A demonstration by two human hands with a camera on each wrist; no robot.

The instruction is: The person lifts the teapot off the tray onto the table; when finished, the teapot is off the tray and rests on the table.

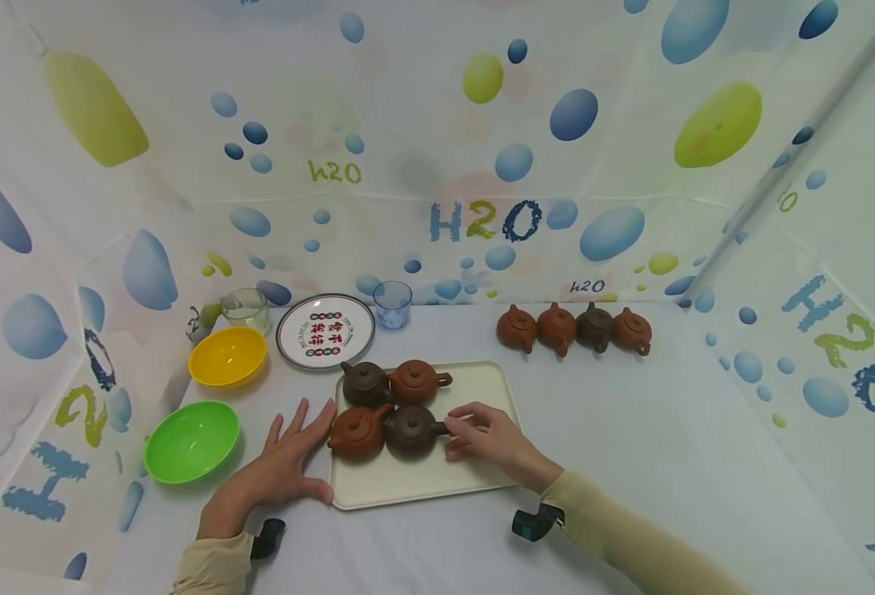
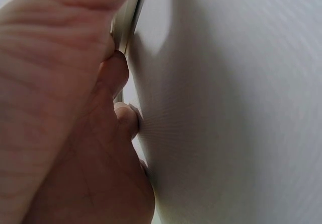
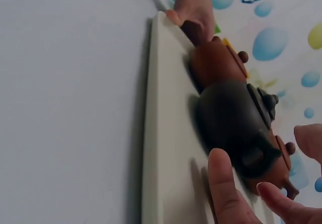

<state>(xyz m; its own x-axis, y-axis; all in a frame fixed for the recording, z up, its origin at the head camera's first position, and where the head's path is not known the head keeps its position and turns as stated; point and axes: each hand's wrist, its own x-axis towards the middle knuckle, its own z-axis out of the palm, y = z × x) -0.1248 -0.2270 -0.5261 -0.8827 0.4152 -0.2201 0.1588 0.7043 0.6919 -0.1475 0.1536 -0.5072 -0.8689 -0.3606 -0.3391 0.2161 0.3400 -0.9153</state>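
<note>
White cloth-covered table (image 1: 630,463), hemmed on three sides by bubble-printed sheeting. Front and centre, cream rectangular plastic tray (image 1: 482,388), lying flat and square to the person, within easy reach of both arms. To its left, round green plastic bowl (image 1: 192,440) and, behind that, round yellow plastic bowl (image 1: 227,355), both mouth-up and well apart from the tray, seemingly parked out of the way. Behind the tray, round white plate with red and green lettering (image 1: 325,330), lying face-up. Left hand (image 1: 281,471) flat on the cloth, fingers straight and spread, thumb side pressed against the tray's left rim, holding nothing; judged a bracing posture, keeping the tray from sliding. Right hand (image 1: 489,438) resting on the tray's bare right half, fingers loosely curved and parted at the handle of the dark brown clay teapot (image 1: 411,430), thumb apart, no closed pinch evident in the right wrist view. That pot at front right of a tight two-by-two cluster on the tray's left half, touching the reddish-brown clay teapot (image 1: 358,431) beside it, with another dark brown teapot (image 1: 365,383) and another reddish-brown teapot (image 1: 416,381) just behind; all upright, lids on, packed close, apparently to save room. At the back right, row of four more clay teapots (image 1: 574,328), side by side. Smallest, clear drinking glass (image 1: 245,307) and blue tumbler (image 1: 392,303), upright either side of the plate.
</note>
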